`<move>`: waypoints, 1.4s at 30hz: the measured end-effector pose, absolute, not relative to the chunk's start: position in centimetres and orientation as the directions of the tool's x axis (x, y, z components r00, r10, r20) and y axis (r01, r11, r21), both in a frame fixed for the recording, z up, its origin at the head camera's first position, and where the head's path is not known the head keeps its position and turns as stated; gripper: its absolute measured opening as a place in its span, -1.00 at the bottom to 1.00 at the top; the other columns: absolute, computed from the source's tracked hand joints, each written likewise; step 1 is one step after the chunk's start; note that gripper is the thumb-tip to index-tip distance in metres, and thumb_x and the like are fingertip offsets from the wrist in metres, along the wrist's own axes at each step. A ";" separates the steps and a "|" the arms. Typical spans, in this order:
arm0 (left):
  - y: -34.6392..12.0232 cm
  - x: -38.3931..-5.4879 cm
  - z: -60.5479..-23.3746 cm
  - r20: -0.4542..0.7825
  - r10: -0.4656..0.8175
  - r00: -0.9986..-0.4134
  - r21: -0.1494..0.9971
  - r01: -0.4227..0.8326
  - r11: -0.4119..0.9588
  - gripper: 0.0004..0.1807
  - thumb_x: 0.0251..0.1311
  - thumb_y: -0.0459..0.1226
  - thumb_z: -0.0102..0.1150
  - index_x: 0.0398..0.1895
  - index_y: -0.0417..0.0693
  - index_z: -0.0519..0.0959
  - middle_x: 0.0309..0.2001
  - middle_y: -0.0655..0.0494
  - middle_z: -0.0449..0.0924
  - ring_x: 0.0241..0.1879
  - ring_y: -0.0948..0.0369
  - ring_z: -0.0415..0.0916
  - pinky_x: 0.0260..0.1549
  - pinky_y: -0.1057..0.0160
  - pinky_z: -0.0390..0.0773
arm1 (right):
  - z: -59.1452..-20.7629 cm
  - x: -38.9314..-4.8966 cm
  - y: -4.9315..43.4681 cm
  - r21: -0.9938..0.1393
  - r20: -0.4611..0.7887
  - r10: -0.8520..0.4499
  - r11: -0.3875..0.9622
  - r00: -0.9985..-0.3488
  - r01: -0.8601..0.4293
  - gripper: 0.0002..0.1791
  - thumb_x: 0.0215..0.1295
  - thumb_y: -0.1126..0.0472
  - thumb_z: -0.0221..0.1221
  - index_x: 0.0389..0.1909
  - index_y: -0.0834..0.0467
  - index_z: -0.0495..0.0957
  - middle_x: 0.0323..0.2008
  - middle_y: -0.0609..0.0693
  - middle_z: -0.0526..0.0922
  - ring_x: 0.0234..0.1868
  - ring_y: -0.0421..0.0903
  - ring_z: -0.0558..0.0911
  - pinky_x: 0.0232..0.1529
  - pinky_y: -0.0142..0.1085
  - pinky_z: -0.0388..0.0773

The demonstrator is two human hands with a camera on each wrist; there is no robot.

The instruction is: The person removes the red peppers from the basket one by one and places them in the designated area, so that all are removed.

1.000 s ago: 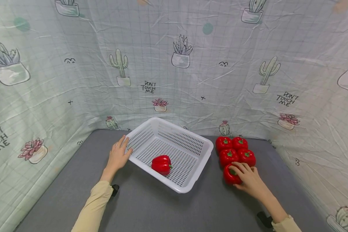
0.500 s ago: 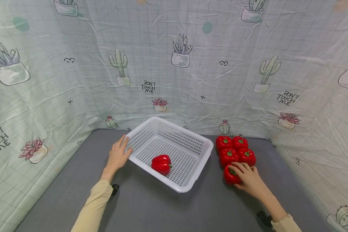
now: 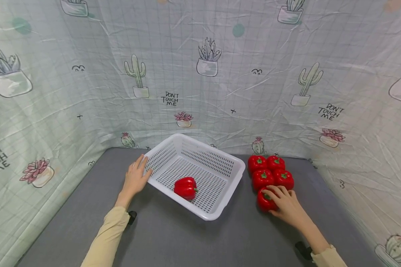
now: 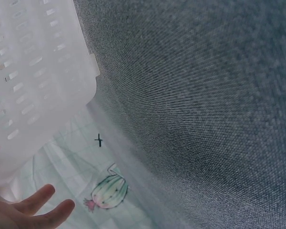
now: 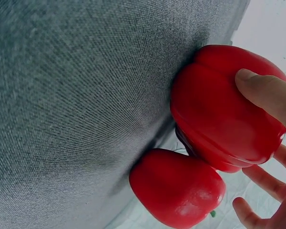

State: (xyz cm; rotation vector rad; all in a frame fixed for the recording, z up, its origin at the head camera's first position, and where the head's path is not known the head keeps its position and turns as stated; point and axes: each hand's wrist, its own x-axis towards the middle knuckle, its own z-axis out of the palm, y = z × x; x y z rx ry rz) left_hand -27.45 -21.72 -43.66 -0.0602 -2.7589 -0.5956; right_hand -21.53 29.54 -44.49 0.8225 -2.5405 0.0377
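In the head view my right hand point(image 3: 286, 207) reaches over the nearest red bell pepper point(image 3: 264, 202), its thumb and fingers spread around the sides. The right wrist view shows the thumb pressed against this pepper point(image 5: 224, 109), which sits on the grey cloth. My left hand point(image 3: 136, 178) rests at the left rim of a white perforated plastic basket point(image 3: 200, 214). From the left wrist, two of its fingers point(image 4: 55, 212) show extended beside the basket wall point(image 4: 43, 71). Inside the basket, one red bell pepper point(image 3: 184, 188) lies on its side, green stem to the right.
Several more red bell peppers point(image 3: 263, 179) stand stem up in two columns just behind the right hand, close together. Behind the grey tabletop point(image 3: 187, 244) hangs a pale curtain point(image 3: 173, 66) printed with cacti, which also rises along both sides.
Both hands, the basket and the peppers keep their places. The whole head view has shifted very slightly.
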 end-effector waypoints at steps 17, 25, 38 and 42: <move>-21.7 -27.4 -43.8 0.317 -0.020 -0.948 0.397 0.114 0.911 -0.36 0.22 -0.10 -0.11 0.31 -0.20 0.11 0.36 -0.19 -0.01 0.24 -0.27 0.02 -0.01 -0.36 0.14 | -44.5 -21.7 29.5 0.116 0.437 -0.539 0.827 -0.720 -0.549 -0.16 -0.49 0.02 0.49 0.02 0.01 0.43 -0.03 0.03 0.44 -0.10 -0.04 0.36 -0.32 -0.05 0.30; -21.7 -27.3 -43.8 0.321 -0.026 -0.947 0.404 0.112 0.908 -0.36 0.21 -0.10 -0.11 0.31 -0.19 0.11 0.36 -0.18 -0.01 0.24 -0.28 0.01 0.00 -0.37 0.13 | -44.0 -21.6 29.1 0.105 0.435 -0.531 0.832 -0.727 -0.545 -0.18 -0.44 -0.05 0.47 0.03 -0.02 0.42 -0.01 0.01 0.44 -0.07 -0.03 0.33 -0.29 -0.08 0.29; -21.6 -27.4 -43.8 0.315 -0.024 -0.949 0.404 0.111 0.908 -0.36 0.22 -0.10 -0.12 0.32 -0.20 0.10 0.36 -0.18 -0.02 0.24 -0.27 0.00 0.02 -0.36 0.11 | -41.9 -21.7 26.5 0.033 0.495 -0.518 0.814 -0.698 -0.580 -0.29 -0.30 0.02 0.41 0.03 -0.01 0.44 -0.03 0.02 0.47 -0.06 -0.07 0.33 -0.24 -0.14 0.24; -21.6 -27.4 -43.8 0.316 -0.025 -0.949 0.400 0.109 0.910 -0.36 0.21 -0.10 -0.12 0.32 -0.20 0.10 0.36 -0.19 -0.02 0.24 -0.27 0.00 0.01 -0.36 0.12 | -41.3 -21.8 25.3 0.025 0.505 -0.516 0.810 -0.692 -0.586 -0.29 -0.30 0.03 0.42 0.02 0.00 0.44 -0.03 0.04 0.48 -0.05 -0.03 0.36 -0.20 -0.10 0.29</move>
